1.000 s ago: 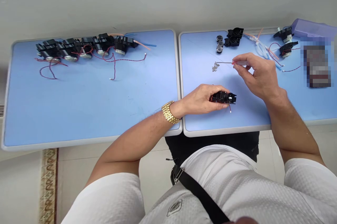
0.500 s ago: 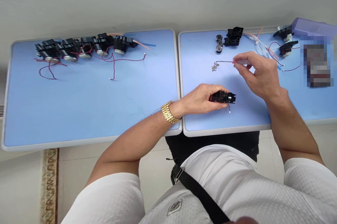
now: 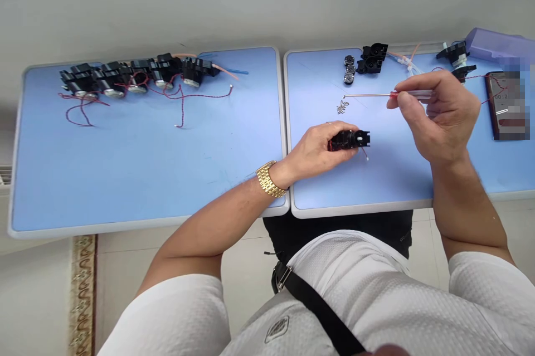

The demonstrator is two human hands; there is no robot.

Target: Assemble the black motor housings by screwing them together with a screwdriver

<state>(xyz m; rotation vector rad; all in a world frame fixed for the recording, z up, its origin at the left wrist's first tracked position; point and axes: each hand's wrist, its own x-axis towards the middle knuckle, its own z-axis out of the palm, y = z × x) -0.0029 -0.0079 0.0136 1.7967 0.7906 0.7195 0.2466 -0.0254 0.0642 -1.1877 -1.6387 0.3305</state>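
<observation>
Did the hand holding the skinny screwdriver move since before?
Yes, the right hand moved to the right, farther away from the little pile of screws.

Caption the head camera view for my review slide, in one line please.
Head view: the left hand holds a black housing with red wire, while the right hand holds a screwdriver above small screws.

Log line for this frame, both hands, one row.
left hand: grips black plastic housing | right hand: holds precision screwdriver | small screws: on blue table
</observation>
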